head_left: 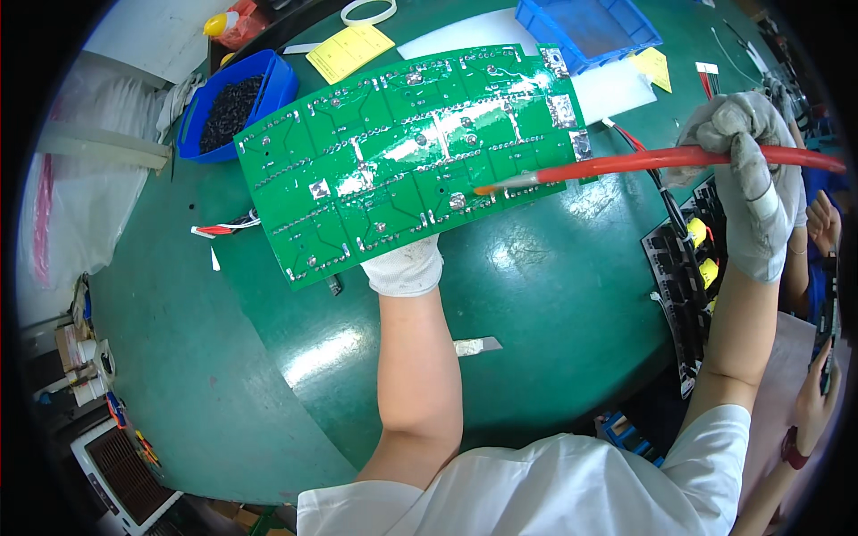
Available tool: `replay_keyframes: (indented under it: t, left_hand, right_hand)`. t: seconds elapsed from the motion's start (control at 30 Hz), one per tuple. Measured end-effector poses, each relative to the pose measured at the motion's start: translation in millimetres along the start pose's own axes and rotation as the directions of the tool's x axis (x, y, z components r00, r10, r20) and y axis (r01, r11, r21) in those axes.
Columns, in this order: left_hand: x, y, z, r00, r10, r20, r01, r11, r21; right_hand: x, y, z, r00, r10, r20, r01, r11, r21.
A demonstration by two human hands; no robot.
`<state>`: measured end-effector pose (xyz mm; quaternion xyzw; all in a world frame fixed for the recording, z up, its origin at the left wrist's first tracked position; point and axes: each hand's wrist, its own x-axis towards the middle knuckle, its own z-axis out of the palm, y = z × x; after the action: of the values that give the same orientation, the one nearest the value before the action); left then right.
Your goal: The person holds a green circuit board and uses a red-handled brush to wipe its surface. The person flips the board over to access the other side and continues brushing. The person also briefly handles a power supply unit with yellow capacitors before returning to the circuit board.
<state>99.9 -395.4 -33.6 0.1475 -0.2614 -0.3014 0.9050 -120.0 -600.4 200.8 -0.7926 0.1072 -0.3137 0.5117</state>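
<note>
A large green circuit board (402, 170), solder side up, tilts above the table. My left hand (407, 268), in a white glove, holds it from beneath; the board hides the fingers. My right hand (746, 174), in a soiled white glove, is closed around the long red handle of a paintbrush (617, 163). The brush's orange tip is over the lower right part of the board; whether it touches cannot be told. Shiny patches lie on the board's surface. Red, white and black wires (223, 228) stick out past its left edge.
A blue bin of small black parts (234, 107) stands at the back left, a blue tray (585, 31) at the back. A blade (480, 346) lies on the green table (223, 384). At right are populated boards (675, 295) and another person's hands (820, 223).
</note>
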Motion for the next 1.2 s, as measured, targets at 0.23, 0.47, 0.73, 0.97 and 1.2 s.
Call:
replay_keyframes:
  t: [0.23, 0.47, 0.73, 0.97, 1.2]
  left_hand:
    - [0.5, -2.4, 39.9, 0.953, 0.043, -0.299, 0.019, 0.979, 0.202]
    - [4.0, -8.4, 45.1, 0.923, 0.126, -0.363, -0.092, 0.99, 0.11]
    - [2.9, -6.5, 30.8, 0.999, 0.051, 0.012, -0.051, 0.998, -0.033]
    - [-5.7, -4.6, 12.7, 0.998, -0.027, 0.064, 0.034, 0.994, -0.1]
    - [-3.0, -2.3, 24.9, 0.991, 0.024, 0.13, -0.039, 0.993, 0.113]
  right_hand:
    - [1.6, -4.4, 40.2, 0.996, 0.061, 0.068, -0.07, 0.987, 0.145]
    - [3.9, -6.1, 29.3, 0.991, 0.081, 0.104, -0.082, 0.997, 0.007]
    - [5.1, -6.5, 39.6, 0.995, 0.043, 0.089, -0.055, 0.989, 0.136]
    - [5.0, -4.0, 56.5, 0.984, 0.077, 0.16, -0.111, 0.97, 0.217]
    - [7.6, -6.6, 44.8, 0.991, 0.04, 0.126, -0.058, 0.988, 0.145]
